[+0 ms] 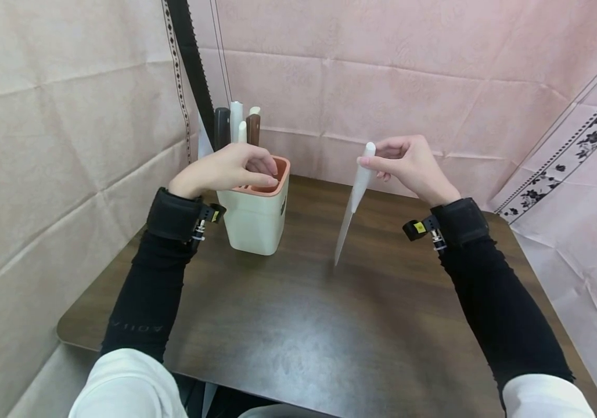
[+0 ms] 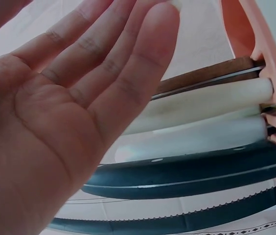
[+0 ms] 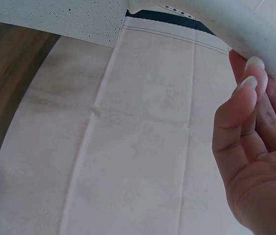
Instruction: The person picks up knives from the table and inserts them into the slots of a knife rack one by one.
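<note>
In the head view my right hand (image 1: 408,165) pinches a knife (image 1: 361,180) by the top of its white handle, and the blade slants down with its tip close over the table. The right wrist view shows the fingertips against the white handle (image 3: 248,36) and part of the speckled blade (image 3: 64,22). My left hand (image 1: 230,168) is at the pale green knife holder (image 1: 248,220), its fingers relaxed over the orange rim. In the left wrist view that hand (image 2: 55,107) holds nothing, beside a brown handle (image 2: 216,73), white handles and a black handle (image 2: 192,171).
The holder stands at the left back of a dark brown wooden table (image 1: 277,313). Pale cloth hangs (image 1: 392,69) close behind the table and along both sides. A black strip (image 1: 191,58) runs up the back left corner.
</note>
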A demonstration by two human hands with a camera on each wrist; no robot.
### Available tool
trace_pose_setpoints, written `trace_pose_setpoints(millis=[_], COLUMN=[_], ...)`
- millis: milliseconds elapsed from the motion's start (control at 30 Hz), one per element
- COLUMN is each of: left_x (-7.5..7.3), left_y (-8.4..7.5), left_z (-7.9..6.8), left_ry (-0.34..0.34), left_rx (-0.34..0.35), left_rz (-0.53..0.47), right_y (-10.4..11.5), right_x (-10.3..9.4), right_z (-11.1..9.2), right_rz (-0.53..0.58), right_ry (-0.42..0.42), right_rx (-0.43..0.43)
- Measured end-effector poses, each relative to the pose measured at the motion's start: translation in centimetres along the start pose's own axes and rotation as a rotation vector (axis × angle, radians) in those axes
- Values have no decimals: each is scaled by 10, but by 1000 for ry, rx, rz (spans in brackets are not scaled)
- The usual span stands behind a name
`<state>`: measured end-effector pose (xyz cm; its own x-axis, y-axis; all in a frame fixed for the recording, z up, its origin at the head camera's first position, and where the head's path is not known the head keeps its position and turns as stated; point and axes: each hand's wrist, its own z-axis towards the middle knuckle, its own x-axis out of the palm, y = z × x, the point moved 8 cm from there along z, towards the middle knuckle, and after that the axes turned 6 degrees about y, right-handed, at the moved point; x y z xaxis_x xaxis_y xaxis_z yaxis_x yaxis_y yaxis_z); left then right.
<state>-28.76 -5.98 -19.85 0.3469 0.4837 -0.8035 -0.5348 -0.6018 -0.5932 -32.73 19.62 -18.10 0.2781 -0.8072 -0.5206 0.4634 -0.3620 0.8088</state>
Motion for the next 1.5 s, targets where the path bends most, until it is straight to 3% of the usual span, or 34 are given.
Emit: trace_pose_setpoints(millis=[533,867,1033,1500], left_x=[7,11,13,21], left_y=[-2,-5,-8,-19], left_z=[7,13,16,27], left_ry=[24,22,20,27], left_rx=[30,50,55,77], left_rz=[-19,-17,-17,8], right_y=[15,38,27,30], right_x=[6,11,9,11], right_z=[14,9,18,24], right_rz=[48,26,41,35], right_ry=[-14,-15,-21,-54], right_rx=[-41,-50,-58,-90])
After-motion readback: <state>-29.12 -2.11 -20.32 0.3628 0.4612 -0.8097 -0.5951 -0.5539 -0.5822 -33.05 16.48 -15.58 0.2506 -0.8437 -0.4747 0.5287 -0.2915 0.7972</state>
